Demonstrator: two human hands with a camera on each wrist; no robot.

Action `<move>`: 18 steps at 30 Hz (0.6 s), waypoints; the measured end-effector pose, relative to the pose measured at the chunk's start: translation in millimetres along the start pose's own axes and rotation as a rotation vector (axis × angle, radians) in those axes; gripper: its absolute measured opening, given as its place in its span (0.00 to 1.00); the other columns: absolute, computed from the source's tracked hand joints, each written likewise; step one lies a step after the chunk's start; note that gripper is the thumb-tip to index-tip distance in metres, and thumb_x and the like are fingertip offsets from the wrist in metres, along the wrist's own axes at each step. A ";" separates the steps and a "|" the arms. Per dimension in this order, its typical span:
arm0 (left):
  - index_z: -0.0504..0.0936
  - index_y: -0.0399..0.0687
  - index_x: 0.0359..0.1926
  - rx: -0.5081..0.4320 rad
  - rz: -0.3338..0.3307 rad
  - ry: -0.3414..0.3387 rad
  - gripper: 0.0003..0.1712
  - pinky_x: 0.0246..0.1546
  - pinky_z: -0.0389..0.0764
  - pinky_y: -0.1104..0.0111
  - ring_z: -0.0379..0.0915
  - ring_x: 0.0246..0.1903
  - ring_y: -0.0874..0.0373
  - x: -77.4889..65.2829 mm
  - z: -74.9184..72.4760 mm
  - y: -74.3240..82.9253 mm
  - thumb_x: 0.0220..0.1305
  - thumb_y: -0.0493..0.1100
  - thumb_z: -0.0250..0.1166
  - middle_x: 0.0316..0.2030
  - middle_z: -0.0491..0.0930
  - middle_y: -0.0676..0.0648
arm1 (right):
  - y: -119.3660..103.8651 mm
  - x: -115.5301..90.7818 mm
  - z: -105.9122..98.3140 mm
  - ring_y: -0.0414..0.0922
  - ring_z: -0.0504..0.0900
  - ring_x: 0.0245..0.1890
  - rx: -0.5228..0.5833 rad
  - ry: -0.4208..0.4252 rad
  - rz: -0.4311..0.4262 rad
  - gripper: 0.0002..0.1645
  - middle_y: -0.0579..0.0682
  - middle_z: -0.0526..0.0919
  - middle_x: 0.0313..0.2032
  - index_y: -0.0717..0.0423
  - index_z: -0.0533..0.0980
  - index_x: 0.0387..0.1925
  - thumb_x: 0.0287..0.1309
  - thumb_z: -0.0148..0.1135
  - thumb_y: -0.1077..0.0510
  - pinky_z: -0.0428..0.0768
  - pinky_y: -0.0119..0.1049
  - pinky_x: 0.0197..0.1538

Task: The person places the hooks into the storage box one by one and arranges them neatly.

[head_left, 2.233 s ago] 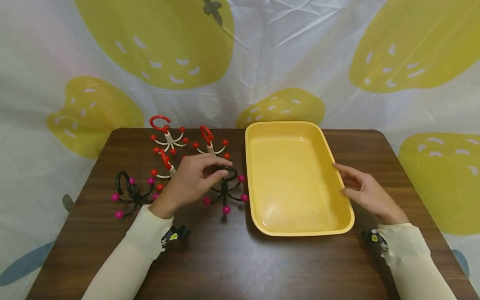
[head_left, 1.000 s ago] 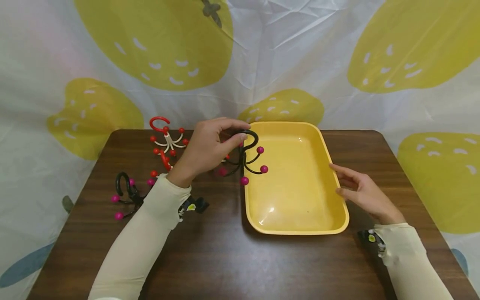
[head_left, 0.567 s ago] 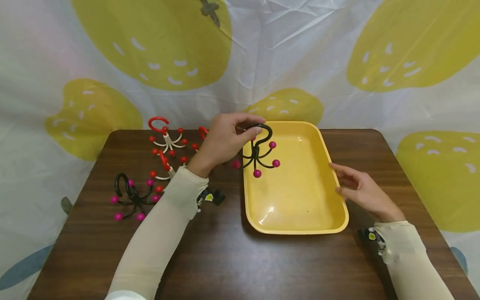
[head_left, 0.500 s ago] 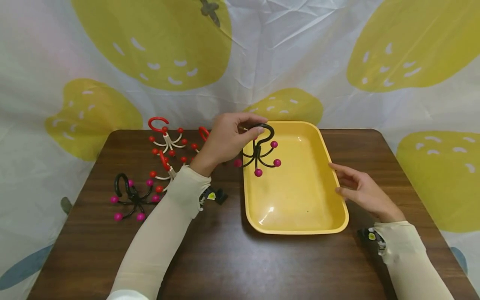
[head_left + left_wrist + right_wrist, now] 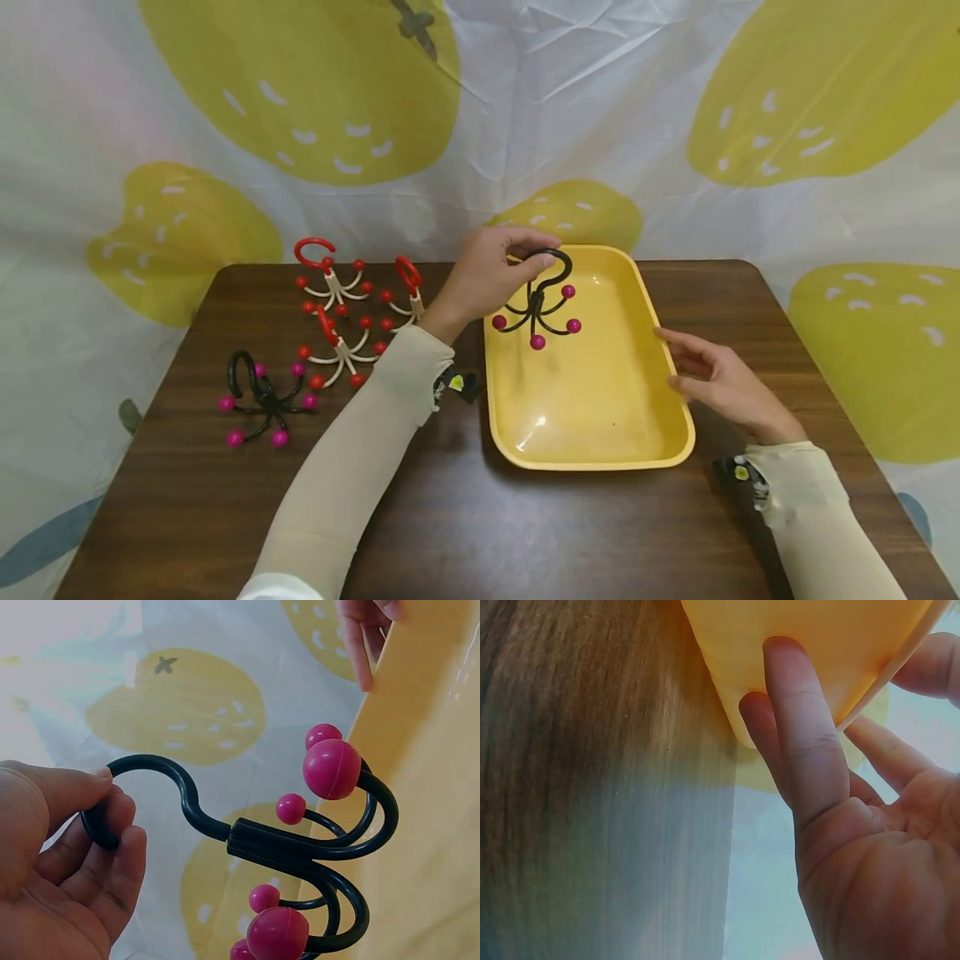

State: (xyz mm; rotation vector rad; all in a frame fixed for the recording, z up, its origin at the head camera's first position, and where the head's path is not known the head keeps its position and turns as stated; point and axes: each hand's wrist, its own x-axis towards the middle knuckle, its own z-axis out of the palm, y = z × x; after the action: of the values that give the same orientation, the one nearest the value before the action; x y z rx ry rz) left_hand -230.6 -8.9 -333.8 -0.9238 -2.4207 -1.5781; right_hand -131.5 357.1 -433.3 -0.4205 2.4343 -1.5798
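Note:
In the head view my left hand (image 5: 491, 271) pinches the curved top of a black multi-arm hook (image 5: 536, 304), whose arms end in magenta balls. The hook hangs upright above the left part of a yellow plastic tub (image 5: 592, 465). The left wrist view shows thumb and fingers on the hook's curl (image 5: 161, 765), its ball-tipped arms near the tub's wall (image 5: 420, 712). My right hand (image 5: 731, 387) holds the tub's right rim. Its fingers touch the outer wall (image 5: 832, 645) in the right wrist view, with the thumb at the rim.
Left on the brown wooden table (image 5: 465, 533) stand another black hook with magenta balls (image 5: 268, 402) and three white hooks with red tops and balls (image 5: 335, 285), (image 5: 343, 354), (image 5: 414, 307). A lemon-print cloth (image 5: 495, 108) hangs behind the table.
My left hand has lifted the black hook from the table and carried it rightward over the tub. The right hand has stayed at the rim; the white hooks are less covered.

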 end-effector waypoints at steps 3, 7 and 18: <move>0.90 0.46 0.54 0.019 0.000 -0.003 0.13 0.47 0.86 0.70 0.88 0.46 0.58 6.7 7.0 -2.4 0.71 0.42 0.72 0.53 0.90 0.48 | 0.0 0.2 -0.1 0.32 0.84 0.55 -0.009 0.002 -0.003 0.40 0.42 0.79 0.64 0.66 0.61 0.79 0.70 0.63 0.69 0.90 0.35 0.44; 0.90 0.45 0.55 0.024 -0.007 -0.015 0.14 0.47 0.85 0.72 0.88 0.47 0.57 15.0 17.3 -7.1 0.72 0.41 0.71 0.55 0.89 0.47 | 0.5 0.6 -0.3 0.31 0.84 0.56 -0.018 0.006 -0.001 0.40 0.44 0.78 0.66 0.65 0.61 0.79 0.70 0.63 0.69 0.89 0.35 0.44; 0.90 0.47 0.56 -0.054 -0.094 -0.045 0.14 0.50 0.84 0.74 0.87 0.49 0.61 35.2 48.2 -17.7 0.72 0.43 0.70 0.54 0.89 0.49 | 1.9 0.5 0.2 0.30 0.83 0.56 -0.028 0.009 0.028 0.40 0.68 0.73 0.70 0.64 0.61 0.79 0.70 0.63 0.68 0.89 0.35 0.46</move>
State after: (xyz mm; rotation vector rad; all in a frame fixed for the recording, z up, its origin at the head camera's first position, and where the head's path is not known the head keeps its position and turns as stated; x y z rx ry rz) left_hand -257.5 42.8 -355.6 -0.8750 -2.4979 -1.6798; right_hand -132.2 357.5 -435.1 -0.3828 2.4609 -1.5411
